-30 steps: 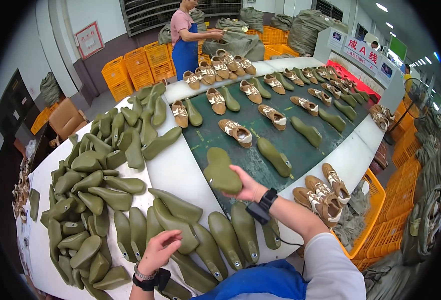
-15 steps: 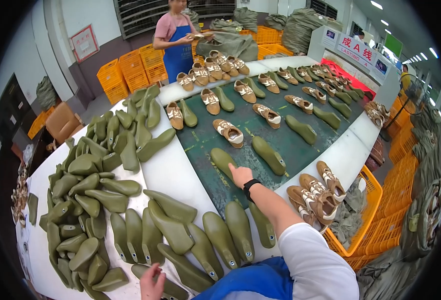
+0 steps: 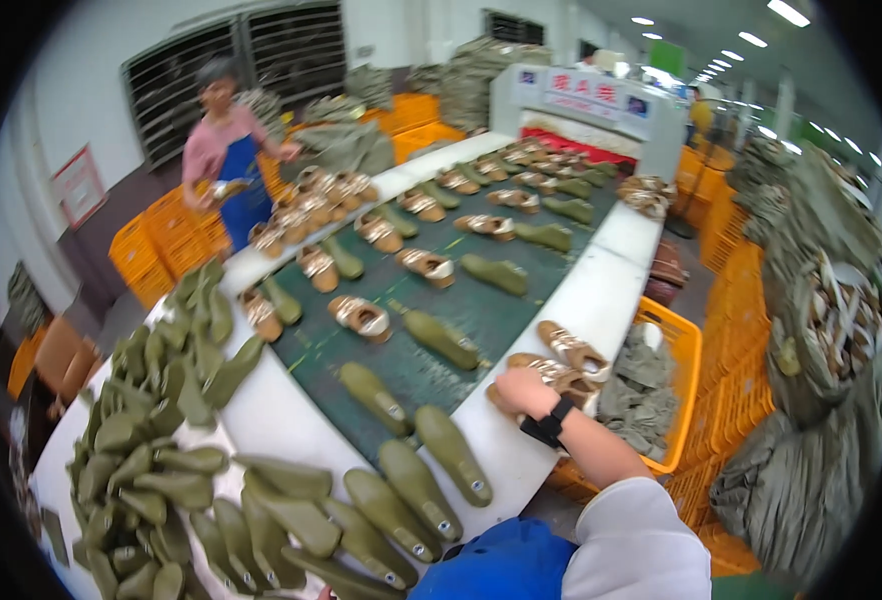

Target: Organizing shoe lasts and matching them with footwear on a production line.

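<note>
My right hand (image 3: 527, 392), with a black band at the wrist, is closed on a brown-and-white shoe (image 3: 501, 402) at the right ledge. Its fingers are partly hidden and a little blurred. Right beside it lie more such shoes (image 3: 571, 346). Only a sliver of my left hand (image 3: 327, 594) shows at the bottom edge, so its fingers cannot be made out. Close to it, olive-green shoe lasts (image 3: 406, 485) are laid in a row across the near white edge. Two single lasts (image 3: 374, 398) rest on the near end of the dark green conveyor belt (image 3: 311, 375).
A big heap of lasts (image 3: 141, 440) covers the white table at left. Farther up the belt, shoes and lasts lie in pairs. An orange crate (image 3: 688, 385) holding grey-green cloth stands right of the ledge. A person in a blue apron (image 3: 246, 185) stands at the far left.
My right hand has left the last on the belt and moved right to the shoes on the ledge. My left hand has dropped almost out of view. The view has turned right.
</note>
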Demonstrator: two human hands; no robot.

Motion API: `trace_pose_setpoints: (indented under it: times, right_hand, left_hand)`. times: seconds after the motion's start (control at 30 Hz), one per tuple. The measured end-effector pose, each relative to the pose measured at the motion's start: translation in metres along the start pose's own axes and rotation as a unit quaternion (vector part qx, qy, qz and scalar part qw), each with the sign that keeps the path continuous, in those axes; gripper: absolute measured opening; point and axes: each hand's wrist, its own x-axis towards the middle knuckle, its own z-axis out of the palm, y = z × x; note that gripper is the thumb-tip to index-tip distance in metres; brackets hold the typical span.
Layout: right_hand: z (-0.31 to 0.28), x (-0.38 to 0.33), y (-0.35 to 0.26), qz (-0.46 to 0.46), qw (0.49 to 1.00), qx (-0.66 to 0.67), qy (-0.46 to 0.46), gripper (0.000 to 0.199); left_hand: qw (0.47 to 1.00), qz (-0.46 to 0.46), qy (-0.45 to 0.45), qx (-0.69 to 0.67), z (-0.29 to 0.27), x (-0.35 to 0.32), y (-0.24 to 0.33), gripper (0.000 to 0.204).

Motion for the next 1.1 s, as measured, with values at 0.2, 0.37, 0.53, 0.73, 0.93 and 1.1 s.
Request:
trace_pose_setpoints:
  times: [0.2,0.37,0.53,0.73,0.93,1.1]
  right_hand:
    - [0.026,-0.092,0.047,0.084,0.988,0.027,0.125,0.045]
    - [0.056,-0.107,0.07,0.122,0.958,-0.001,0.259,0.044]
    - [0.056,-0.102,0.067,0.096,0.964,0.059,0.241,0.037]
    - [-0.037,-0.124,-0.039,-0.081,0.797,0.565,0.197,0.053]
    - [-0.023,-0.147,-0.149,-0.468,0.685,0.558,-0.005,0.071]
    - [-0.039,-0.123,-0.146,-0.462,0.774,0.405,0.153,0.052]
  left_hand:
    - [0.986,0.16,-0.038,-0.013,-0.011,0.045,0.087,0.041]
    - [0.948,0.311,-0.066,-0.014,-0.012,0.058,0.122,0.042]
    - [0.928,0.353,-0.114,-0.028,-0.005,0.063,0.131,0.042]
    - [0.911,0.232,-0.154,-0.305,0.033,0.091,0.118,0.063]
    - [0.755,0.147,-0.129,-0.626,0.053,0.11,0.102,0.078]
    - [0.792,0.136,-0.034,-0.594,0.038,0.096,0.098,0.075]
